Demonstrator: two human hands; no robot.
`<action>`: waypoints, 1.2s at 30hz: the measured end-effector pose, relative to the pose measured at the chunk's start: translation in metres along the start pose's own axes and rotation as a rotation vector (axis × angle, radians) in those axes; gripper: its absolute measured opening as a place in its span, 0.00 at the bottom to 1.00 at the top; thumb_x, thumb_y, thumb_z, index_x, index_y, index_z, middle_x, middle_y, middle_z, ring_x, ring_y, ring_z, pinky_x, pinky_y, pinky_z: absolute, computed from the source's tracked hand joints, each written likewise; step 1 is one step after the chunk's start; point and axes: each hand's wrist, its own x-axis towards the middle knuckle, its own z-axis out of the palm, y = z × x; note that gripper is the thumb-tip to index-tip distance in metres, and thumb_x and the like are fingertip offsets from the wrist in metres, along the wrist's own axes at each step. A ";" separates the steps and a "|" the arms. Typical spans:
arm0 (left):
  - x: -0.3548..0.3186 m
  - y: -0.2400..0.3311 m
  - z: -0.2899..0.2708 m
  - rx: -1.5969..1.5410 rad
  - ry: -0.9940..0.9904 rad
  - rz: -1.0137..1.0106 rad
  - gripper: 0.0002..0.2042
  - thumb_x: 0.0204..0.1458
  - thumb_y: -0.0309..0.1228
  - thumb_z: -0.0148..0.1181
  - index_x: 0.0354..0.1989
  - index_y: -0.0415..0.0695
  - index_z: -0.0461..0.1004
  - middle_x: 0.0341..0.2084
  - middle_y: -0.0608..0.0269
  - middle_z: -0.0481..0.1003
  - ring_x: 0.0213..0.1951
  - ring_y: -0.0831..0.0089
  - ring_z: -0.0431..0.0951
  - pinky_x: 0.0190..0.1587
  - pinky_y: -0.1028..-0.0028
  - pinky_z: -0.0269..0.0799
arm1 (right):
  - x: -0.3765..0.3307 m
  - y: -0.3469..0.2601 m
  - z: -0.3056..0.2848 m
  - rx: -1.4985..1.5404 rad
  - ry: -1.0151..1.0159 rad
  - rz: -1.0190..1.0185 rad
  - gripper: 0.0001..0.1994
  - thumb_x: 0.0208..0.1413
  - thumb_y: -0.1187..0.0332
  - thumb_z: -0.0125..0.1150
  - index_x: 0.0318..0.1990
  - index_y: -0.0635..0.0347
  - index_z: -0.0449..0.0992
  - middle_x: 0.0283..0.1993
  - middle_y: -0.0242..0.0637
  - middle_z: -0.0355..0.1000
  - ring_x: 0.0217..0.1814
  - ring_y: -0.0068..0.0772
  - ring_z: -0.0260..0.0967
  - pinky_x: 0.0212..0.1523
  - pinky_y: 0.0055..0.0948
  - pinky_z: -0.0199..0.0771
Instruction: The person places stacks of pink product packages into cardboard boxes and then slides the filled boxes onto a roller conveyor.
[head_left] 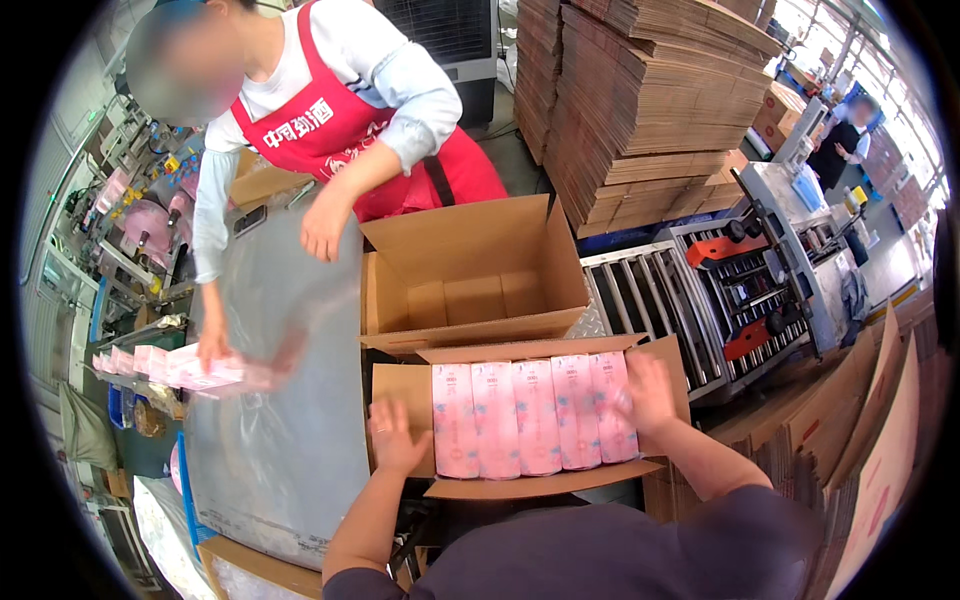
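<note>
Motion-blurred: a co-worker's hand [213, 350] on more pink packs [165, 365] at the left. Five pink wrapped packs [535, 415] side by side in the near open carton [400, 385]; a second carton [470, 255] empty behind. Left hand [395, 435], fingers spread, flat on the carton's left flap, just beside the row. Right hand [648, 392] open, pressing the rightmost pack.

We see a factory hall with tall stacks of flattened cardboard [650, 110], a roller conveyor [650, 300], a grey metal table [280, 420], and daylight from windows [850, 40] at right.
</note>
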 end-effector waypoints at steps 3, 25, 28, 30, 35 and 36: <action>-0.009 -0.037 0.008 -0.098 0.015 -0.025 0.52 0.45 0.48 0.68 0.72 0.37 0.42 0.72 0.38 0.40 0.72 0.42 0.41 0.71 0.46 0.36 | -0.016 0.032 -0.038 0.035 0.216 0.627 0.34 0.47 0.59 0.67 0.62 0.61 0.64 0.55 0.53 0.69 0.61 0.54 0.63 0.60 0.46 0.63; 0.036 0.135 -0.055 0.124 -0.218 0.372 0.53 0.37 0.51 0.74 0.68 0.37 0.52 0.67 0.38 0.56 0.68 0.43 0.54 0.67 0.59 0.56 | 0.049 -0.042 0.035 0.507 -0.433 0.163 0.27 0.62 0.54 0.51 0.65 0.56 0.62 0.63 0.46 0.66 0.66 0.51 0.61 0.67 0.40 0.58; 0.029 0.059 0.060 -0.205 0.066 0.015 0.54 0.42 0.46 0.73 0.71 0.36 0.43 0.67 0.37 0.55 0.68 0.47 0.57 0.68 0.62 0.55 | 0.074 -0.061 -0.045 0.137 0.343 0.047 0.25 0.59 0.60 0.56 0.64 0.54 0.64 0.63 0.43 0.64 0.69 0.47 0.57 0.70 0.44 0.53; 0.022 0.066 0.064 -0.626 -0.066 -0.028 0.54 0.45 0.43 0.70 0.72 0.35 0.37 0.67 0.37 0.54 0.68 0.47 0.56 0.68 0.60 0.53 | 0.061 -0.045 -0.018 -0.022 0.321 0.152 0.28 0.58 0.57 0.57 0.64 0.56 0.64 0.64 0.44 0.63 0.71 0.49 0.55 0.72 0.55 0.46; 0.016 0.042 0.116 -1.019 0.149 0.085 0.43 0.57 0.38 0.60 0.71 0.34 0.38 0.64 0.37 0.58 0.64 0.48 0.63 0.65 0.60 0.59 | -0.054 -0.072 0.116 -0.028 0.239 0.251 0.33 0.54 0.48 0.57 0.64 0.57 0.65 0.68 0.41 0.61 0.72 0.41 0.56 0.71 0.65 0.42; 0.010 0.044 0.112 -1.019 0.130 0.018 0.40 0.59 0.36 0.57 0.71 0.34 0.39 0.64 0.37 0.59 0.63 0.49 0.64 0.64 0.60 0.60 | -0.069 -0.078 0.126 0.044 0.180 0.276 0.33 0.57 0.48 0.55 0.66 0.56 0.63 0.70 0.40 0.58 0.73 0.40 0.53 0.72 0.63 0.39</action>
